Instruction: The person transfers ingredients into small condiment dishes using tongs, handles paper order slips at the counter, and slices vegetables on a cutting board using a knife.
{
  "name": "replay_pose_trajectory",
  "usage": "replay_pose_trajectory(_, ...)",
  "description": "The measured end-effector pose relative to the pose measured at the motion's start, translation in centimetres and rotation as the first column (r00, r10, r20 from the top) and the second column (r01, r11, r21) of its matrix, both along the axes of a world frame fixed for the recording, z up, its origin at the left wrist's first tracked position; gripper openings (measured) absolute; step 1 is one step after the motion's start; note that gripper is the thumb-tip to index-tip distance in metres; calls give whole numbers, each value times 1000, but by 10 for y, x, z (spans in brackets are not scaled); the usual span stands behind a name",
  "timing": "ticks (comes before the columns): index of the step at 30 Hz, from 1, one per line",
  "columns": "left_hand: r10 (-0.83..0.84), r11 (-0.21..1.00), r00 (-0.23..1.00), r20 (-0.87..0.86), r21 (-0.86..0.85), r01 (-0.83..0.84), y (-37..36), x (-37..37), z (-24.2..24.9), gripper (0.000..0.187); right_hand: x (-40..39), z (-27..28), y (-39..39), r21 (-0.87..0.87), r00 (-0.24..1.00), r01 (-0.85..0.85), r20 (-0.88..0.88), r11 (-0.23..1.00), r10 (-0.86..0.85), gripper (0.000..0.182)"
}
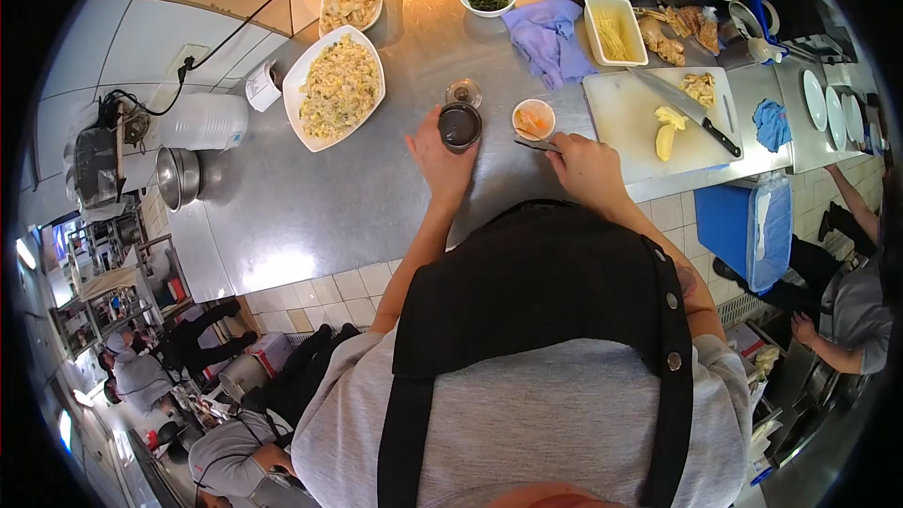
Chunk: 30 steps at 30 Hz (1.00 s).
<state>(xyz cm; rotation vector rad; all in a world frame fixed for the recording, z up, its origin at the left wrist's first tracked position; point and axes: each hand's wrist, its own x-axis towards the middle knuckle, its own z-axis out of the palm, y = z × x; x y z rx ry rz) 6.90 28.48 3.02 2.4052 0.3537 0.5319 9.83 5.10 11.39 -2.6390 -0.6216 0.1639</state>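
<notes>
My left hand is wrapped around a small cup of dark liquid, upright over the steel counter. Just behind that cup is a small clear round dish. Pinched in my right hand is a slim metal utensil, its far end hidden or too small to name. The utensil lies at the near rim of a small white bowl with orange pieces inside.
Right of my hands lies a cutting board with a knife and yellow pieces. Left stands a large white bowl of chopped mixture. A purple cloth and a yellow-filled container sit behind. Co-workers stand nearby.
</notes>
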Motion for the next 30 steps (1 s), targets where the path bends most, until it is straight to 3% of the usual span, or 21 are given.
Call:
replay_pose_trajectory(6, -19, 999, 1000, -8, 26, 19, -3, -2, -1, 84, 5, -13, -1, 4, 1000, -1, 21, 1000, 1, 14)
replay_pose_trajectory(15, -37, 999, 999, -21, 12, 37, -5, 2, -2, 86, 26, 9, -24, 148, 977, 196, -115, 969, -179, 15)
replay_pose_trajectory(24, -63, 998, 996, -60, -13, 63, -7, 2, -4, 86, 37, 4, -37, 102, 956, 268, -154, 958, -251, 20)
replay_pose_trajectory(30, -61, 997, 998, -33, -42, 60, -9, 6, 1, 83, 41, 30, -62, 336, 908, 419, -133, 843, -398, 23)
